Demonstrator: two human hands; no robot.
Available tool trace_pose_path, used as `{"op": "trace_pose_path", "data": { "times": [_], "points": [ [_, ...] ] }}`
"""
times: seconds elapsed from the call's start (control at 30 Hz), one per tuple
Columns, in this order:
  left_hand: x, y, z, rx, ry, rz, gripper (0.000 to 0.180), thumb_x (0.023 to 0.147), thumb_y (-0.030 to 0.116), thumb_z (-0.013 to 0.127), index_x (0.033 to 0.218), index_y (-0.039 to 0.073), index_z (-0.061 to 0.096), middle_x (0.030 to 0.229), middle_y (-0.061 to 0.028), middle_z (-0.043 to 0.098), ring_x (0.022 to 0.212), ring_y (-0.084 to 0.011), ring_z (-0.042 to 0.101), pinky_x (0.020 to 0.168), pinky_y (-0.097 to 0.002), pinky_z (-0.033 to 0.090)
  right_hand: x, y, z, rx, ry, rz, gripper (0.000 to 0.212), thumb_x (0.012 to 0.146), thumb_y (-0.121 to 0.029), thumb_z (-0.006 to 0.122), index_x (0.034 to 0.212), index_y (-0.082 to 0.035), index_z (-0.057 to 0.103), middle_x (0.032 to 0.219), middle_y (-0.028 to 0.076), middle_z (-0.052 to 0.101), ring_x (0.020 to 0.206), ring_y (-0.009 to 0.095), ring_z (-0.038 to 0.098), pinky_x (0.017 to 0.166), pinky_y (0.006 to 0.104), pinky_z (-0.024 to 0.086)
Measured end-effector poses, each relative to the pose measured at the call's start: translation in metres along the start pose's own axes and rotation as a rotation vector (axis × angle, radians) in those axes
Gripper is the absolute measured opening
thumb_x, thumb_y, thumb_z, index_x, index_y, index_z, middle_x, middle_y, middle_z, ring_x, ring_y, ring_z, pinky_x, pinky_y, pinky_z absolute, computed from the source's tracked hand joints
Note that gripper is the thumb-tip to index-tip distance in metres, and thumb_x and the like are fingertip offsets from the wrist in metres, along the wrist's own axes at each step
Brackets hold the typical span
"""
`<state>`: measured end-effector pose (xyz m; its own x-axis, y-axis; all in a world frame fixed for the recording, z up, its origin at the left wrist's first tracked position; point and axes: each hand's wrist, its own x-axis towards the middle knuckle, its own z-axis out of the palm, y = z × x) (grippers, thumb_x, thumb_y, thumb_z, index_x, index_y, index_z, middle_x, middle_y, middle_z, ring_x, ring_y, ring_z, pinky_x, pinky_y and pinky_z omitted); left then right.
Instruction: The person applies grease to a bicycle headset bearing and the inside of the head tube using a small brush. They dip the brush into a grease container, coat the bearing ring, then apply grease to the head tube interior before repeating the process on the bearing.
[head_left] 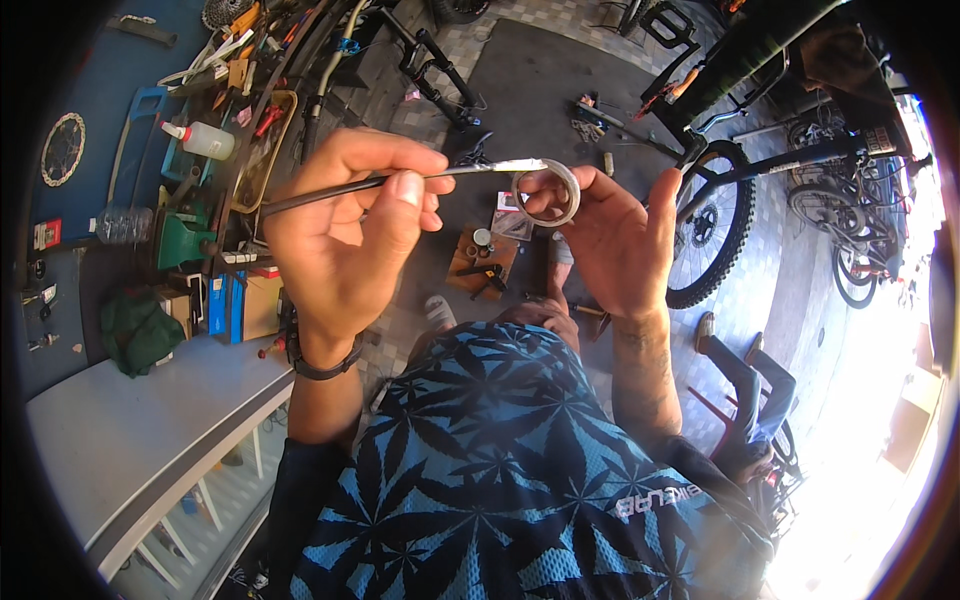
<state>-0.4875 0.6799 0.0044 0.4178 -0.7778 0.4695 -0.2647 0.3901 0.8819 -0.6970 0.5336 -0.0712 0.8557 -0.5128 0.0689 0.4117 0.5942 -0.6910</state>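
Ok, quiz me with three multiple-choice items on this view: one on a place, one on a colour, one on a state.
1. Where is the roll of tape?
A. in the right hand
B. on the white table
C. on the floor mat

2. What colour is the band on the left wrist?
A. red
B. black
C. yellow

3. How is the thin black rod held?
A. lying loose on the table
B. hanging from the bike
C. pinched in the left hand

Answers: A, the fingers curl through the roll; B, a black band circles the wrist; C, thumb and fingers close on the rod, with tape stretched along its end.
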Motion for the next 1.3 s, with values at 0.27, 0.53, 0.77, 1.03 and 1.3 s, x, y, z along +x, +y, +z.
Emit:
{"op": "trace_pose_path", "data": {
  "times": [0.27,0.53,0.77,1.03,1.3],
  "points": [
    [0.000,0.000,-0.002,0.035,0.026,0.002,0.012,0.099,-0.001,0.068,0.108,-0.008,0.070,0.100,-0.0139,0.073,0.085,-0.0163,0.073,0.073,-0.0278,0.062,0.004,0.000,0.000,-0.012,0.018,0.004,0.106,0.102,-0.086,0.012,0.125,0.003,0.066,0.133,0.025,0.068,0.120,0.030,0.065,0.115,0.0444,0.040],
    [0.000,0.002,-0.002,0.138,0.031,0.042,0.011,0.096,0.000,0.067,0.104,-0.007,0.071,0.097,-0.0133,0.074,0.082,-0.0146,0.072,0.074,-0.0272,0.059,0.007,-0.002,0.003,-0.006,0.030,0.015,0.106,0.103,-0.086,0.011,0.122,0.001,0.069,0.126,0.017,0.074,0.123,0.026,0.065,0.114,0.0425,0.038],
    [-0.006,0.001,0.003,0.231,0.028,0.028,0.010,0.091,-0.001,0.068,0.099,-0.004,0.073,0.091,-0.0123,0.075,0.078,-0.0159,0.070,0.072,-0.0284,0.056,0.008,-0.003,0.002,-0.008,0.033,0.023,0.104,0.103,-0.084,0.011,0.120,0.000,0.070,0.126,0.017,0.074,0.122,0.027,0.065,0.114,0.0428,0.039],
    [-0.018,0.001,0.010,0.233,-0.017,0.011,0.011,0.087,-0.003,0.066,0.096,-0.003,0.072,0.091,-0.0118,0.075,0.076,-0.0177,0.071,0.071,-0.0292,0.057,0.008,0.001,-0.001,-0.066,0.058,-0.010,0.100,0.105,-0.083,0.015,0.122,-0.001,0.069,0.127,0.017,0.074,0.126,0.027,0.065,0.113,0.0419,0.040],
    [-0.020,0.009,0.015,0.126,-0.038,-0.015,0.012,0.087,-0.006,0.066,0.096,-0.004,0.072,0.090,-0.0131,0.074,0.077,-0.0183,0.072,0.070,-0.0295,0.058,0.006,0.004,-0.004,-0.099,0.059,-0.019,0.098,0.105,-0.083,0.016,0.123,-0.002,0.068,0.127,0.015,0.074,0.127,0.026,0.065,0.112,0.0421,0.040]
  ]
}}
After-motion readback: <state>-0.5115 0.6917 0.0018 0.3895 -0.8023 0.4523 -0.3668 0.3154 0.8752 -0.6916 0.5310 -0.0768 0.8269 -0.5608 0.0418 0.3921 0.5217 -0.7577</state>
